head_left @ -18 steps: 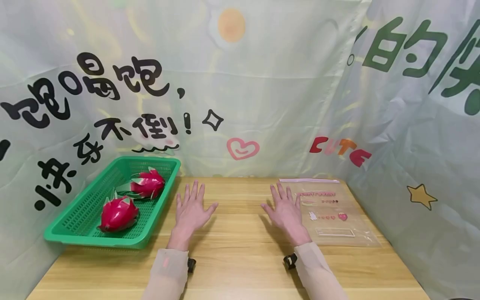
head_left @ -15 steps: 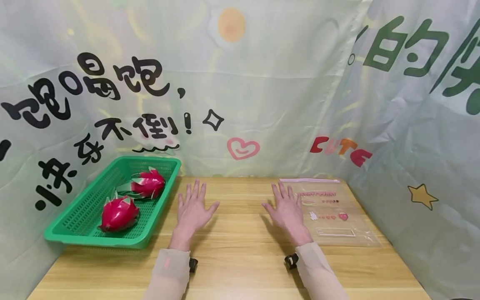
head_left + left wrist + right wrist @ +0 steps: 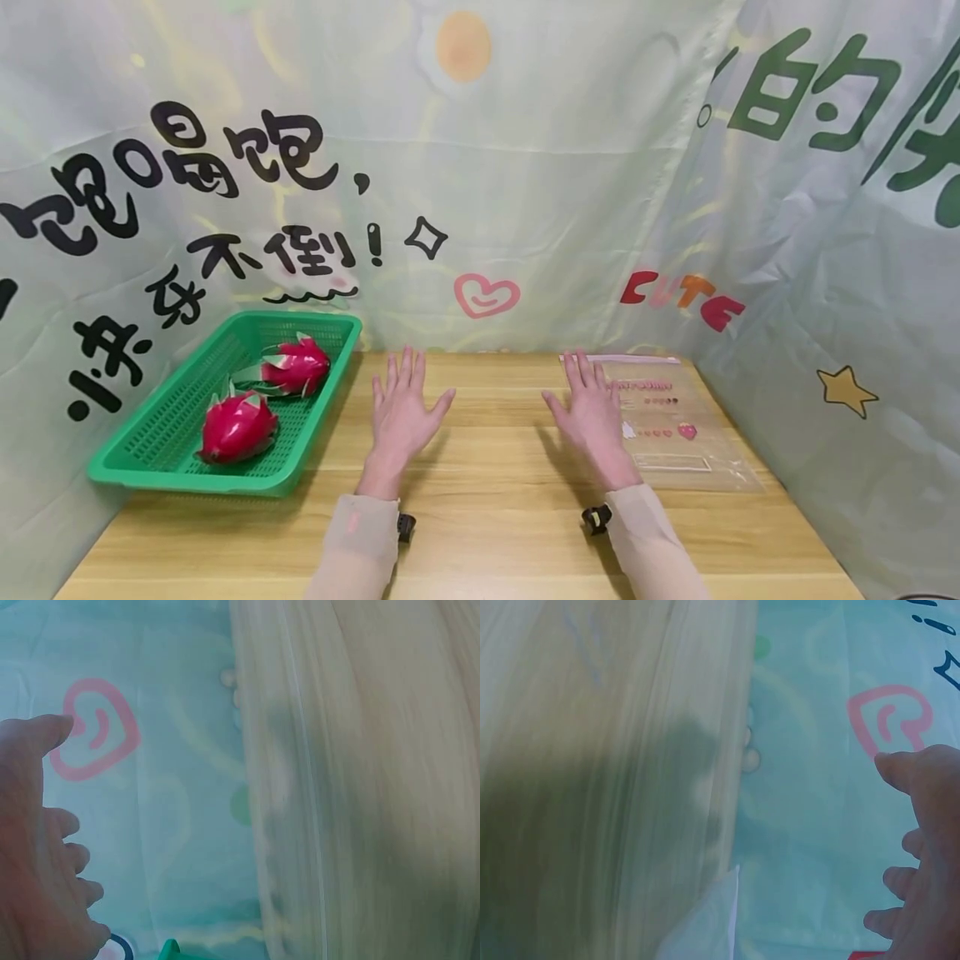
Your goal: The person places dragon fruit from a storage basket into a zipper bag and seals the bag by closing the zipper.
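Note:
My left hand (image 3: 405, 412) hovers over the wooden table, palm down with fingers spread, to the right of a green basket (image 3: 318, 442). Inside that basket lie two red dragon fruits, one nearer (image 3: 237, 427) and one farther back (image 3: 300, 367). My right hand (image 3: 592, 417), also spread and holding nothing, is above the left edge of a clear zip bag (image 3: 720, 467) with pink print, hiding part of it. In the left wrist view the left hand (image 3: 37, 847) shows along the left edge; the right hand (image 3: 930, 847) appears at the right of its own wrist view.
A pale printed cloth (image 3: 525, 208) hangs behind the table and along its sides. The wooden tabletop (image 3: 495, 517) stretches between the two arms. Each wrist carries a small black device (image 3: 597, 519).
Both hands have shifted a little to the right and slightly farther forward. The basket, the dragon fruits and the bag stay in place.

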{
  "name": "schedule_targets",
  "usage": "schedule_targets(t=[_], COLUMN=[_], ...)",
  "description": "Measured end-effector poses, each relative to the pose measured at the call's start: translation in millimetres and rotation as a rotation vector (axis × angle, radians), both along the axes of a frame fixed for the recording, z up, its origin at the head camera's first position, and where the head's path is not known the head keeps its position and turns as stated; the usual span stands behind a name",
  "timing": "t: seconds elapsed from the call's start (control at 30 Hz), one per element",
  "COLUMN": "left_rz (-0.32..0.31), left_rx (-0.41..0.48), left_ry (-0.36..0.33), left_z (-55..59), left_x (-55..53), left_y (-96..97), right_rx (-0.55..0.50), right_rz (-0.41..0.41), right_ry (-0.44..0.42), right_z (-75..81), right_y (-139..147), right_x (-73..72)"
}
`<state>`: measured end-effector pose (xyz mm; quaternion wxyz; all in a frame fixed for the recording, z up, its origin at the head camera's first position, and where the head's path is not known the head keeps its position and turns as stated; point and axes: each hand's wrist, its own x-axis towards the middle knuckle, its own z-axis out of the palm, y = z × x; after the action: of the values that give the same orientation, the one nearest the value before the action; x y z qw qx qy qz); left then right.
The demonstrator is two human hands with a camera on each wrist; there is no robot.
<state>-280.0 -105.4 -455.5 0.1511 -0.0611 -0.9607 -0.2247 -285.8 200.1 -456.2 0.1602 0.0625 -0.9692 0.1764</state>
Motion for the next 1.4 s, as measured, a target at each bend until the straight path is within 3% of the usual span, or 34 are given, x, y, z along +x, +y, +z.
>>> schedule_targets(t=[0.27,0.63,0.97,1.2,1.4], left_rz=[-0.019,-0.08,-0.133,-0.158,-0.198], left_rx=[0.001,-0.002,-0.005,-0.018,0.013], left_ry=[0.018,-0.024,-0.069,-0.098,-0.11], left_z=[1.6,0.1,-7.0,-14.3,-16.2], left_x=[-0.9,0.5,-2.5,-7.5,-10.7], left_y=[17.9,37.8,53.0,66.7,78.0], right_rx=[-0.019,0.058,0.029,0.096,0.063], right_rz=[-0.013,0.02,0.086,0.101,0.091], right_ry=[-0.047,-0.27,-0.438,-0.433,-0.372], right_z=[0.2,-4.0,-13.0,-16.0,-15.6], right_y=[21,44,49,47,44], right_x=[0.8,-3.1,0.3,0.8,0.9])
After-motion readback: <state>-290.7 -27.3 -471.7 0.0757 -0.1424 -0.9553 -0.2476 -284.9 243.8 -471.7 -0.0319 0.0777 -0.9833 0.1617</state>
